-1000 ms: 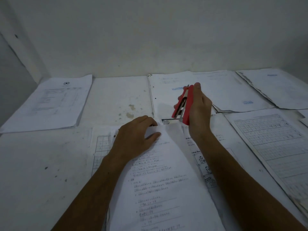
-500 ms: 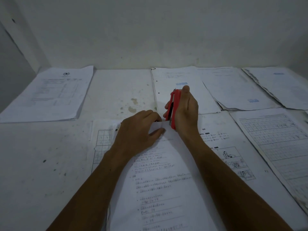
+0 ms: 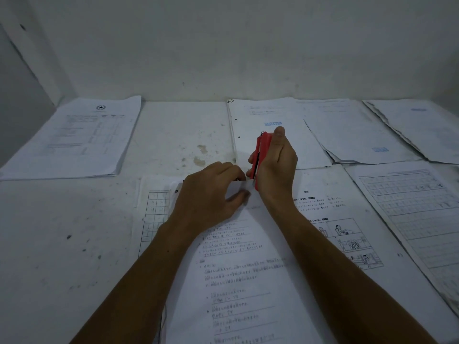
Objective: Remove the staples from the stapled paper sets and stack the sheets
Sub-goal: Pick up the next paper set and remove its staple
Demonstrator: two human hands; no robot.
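Note:
A stapled paper set with printed text lies slanted in front of me on the white table. My left hand pinches its top corner between thumb and curled fingers. My right hand grips a red stapler, held upright, its lower end touching that same corner beside my left fingers. The staple itself is hidden by the hands. Under the set lies a sheet with a grid and a sheet with cartoon panels.
A thick stack of sheets lies at the back left. Several more paper sets lie along the back and right, some overlapping. The stained table is bare at the left. A wall rises close behind.
My right hand has brought the red stapler down and leftward from above the back sheets to the corner that my left hand pinches. My left hand has stayed on that corner.

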